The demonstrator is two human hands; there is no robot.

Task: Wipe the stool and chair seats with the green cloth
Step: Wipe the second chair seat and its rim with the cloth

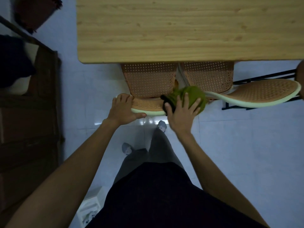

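Note:
Two orange woven chairs stand tucked under the wooden table (181, 30). The left chair (148, 79) has a pale-rimmed backrest top whose left end my left hand (124, 109) grips. My right hand (180, 112) presses the bunched green cloth (193, 93) onto the right end of that backrest, fingers spread over it. A dark strip of the cloth hangs by my thumb. The right chair (208, 76) shows its seat, and its curved backrest (263, 92) stretches off to the right.
A dark wooden cabinet (29, 129) fills the left side. A white box (89, 208) sits on the pale tiled floor near my legs. My feet (162, 125) stand just behind the left chair. Black metal chair legs (263, 78) show at right.

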